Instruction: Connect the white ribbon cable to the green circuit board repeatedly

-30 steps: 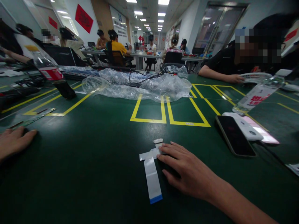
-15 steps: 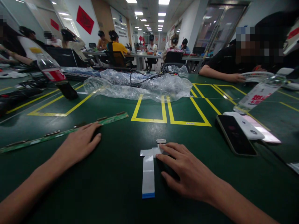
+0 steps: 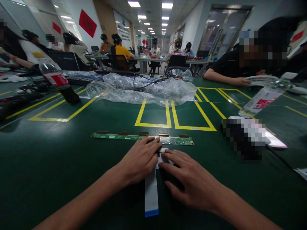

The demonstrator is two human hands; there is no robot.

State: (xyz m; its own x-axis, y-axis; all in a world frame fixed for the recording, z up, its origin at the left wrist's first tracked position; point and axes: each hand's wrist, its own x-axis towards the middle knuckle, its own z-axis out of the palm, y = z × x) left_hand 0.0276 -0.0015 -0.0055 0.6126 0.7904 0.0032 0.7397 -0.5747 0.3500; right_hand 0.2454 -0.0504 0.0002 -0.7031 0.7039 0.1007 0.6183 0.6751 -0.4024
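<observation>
A long green circuit board point(image 3: 178, 141) lies nearly level across the table in front of me, with brown-gold tabs along its far edge. My left hand point(image 3: 140, 159) is open, fingers stretched out flat at the board's near edge, its fingertips partly covering it. Below it runs a white flat ribbon cable point(image 3: 151, 193) with a blue end towards me. My right hand point(image 3: 188, 175) rests open on the cable's upper, sideways part. A small connector point(image 3: 163, 149) shows between both hands' fingertips. How the cable meets the board is hidden by my fingers.
Crumpled clear plastic wrap point(image 3: 144, 89) with black cables lies beyond yellow tape outlines. A cola bottle point(image 3: 56, 78) leans at left. At right are a clear bottle point(image 3: 263, 99) and a blurred phone. A co-worker's arm point(image 3: 223, 78) rests at far right.
The circuit board has moved from the left, where it lay slanted, to the middle, in front of the cable. My left hand came right with it, beside my right hand, which hardly moved.
</observation>
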